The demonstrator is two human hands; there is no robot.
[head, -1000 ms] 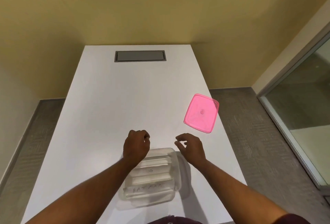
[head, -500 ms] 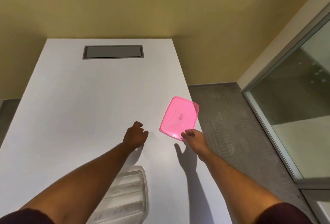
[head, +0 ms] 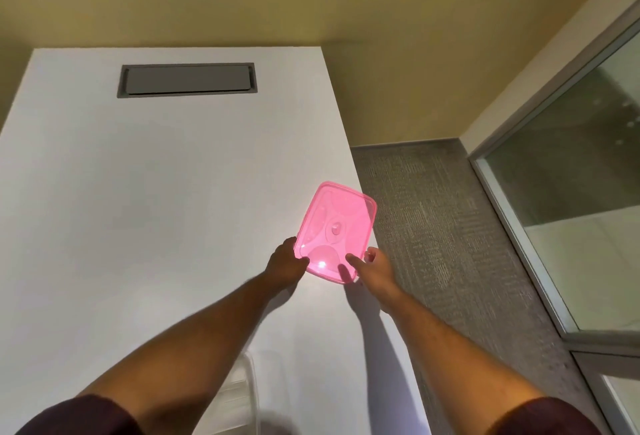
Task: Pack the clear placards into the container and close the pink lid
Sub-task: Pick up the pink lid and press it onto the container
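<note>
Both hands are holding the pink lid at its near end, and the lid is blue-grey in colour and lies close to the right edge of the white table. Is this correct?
Not quite. The head view shows that the lid is pink, not blue-grey. The rest holds: the left hand and right hand hold its near end, close to the right edge of the white table.

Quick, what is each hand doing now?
Left hand: grips the near left edge of the pink lid.
Right hand: grips its near right corner.

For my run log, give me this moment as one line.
stage: fetching lid | left hand: grips pink lid | right hand: grips lid | container: uncovered, near edge
</note>
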